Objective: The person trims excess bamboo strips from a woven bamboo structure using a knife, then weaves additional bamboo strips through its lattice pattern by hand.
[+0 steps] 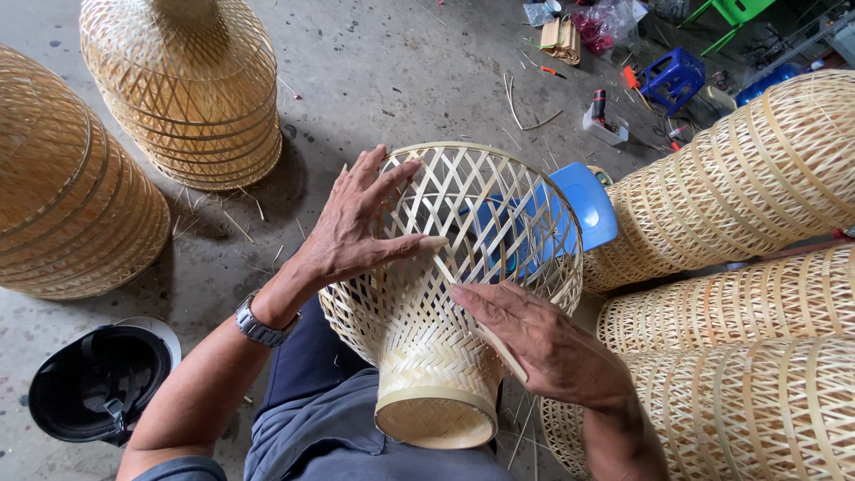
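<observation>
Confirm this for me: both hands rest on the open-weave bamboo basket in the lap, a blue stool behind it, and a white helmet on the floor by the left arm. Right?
Not quite. The helmet is black, as the head view shows. The rest holds: left hand and right hand rest on the bamboo basket, blue stool behind it.

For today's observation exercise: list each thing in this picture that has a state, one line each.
Woven bamboo shade: on its side on the lap, held by both hands.
Left hand: flat on the weave, fingers spread.
Right hand: resting on the weave.
Helmet: upturned on the floor.
Stacked shades: standing nested.
</observation>
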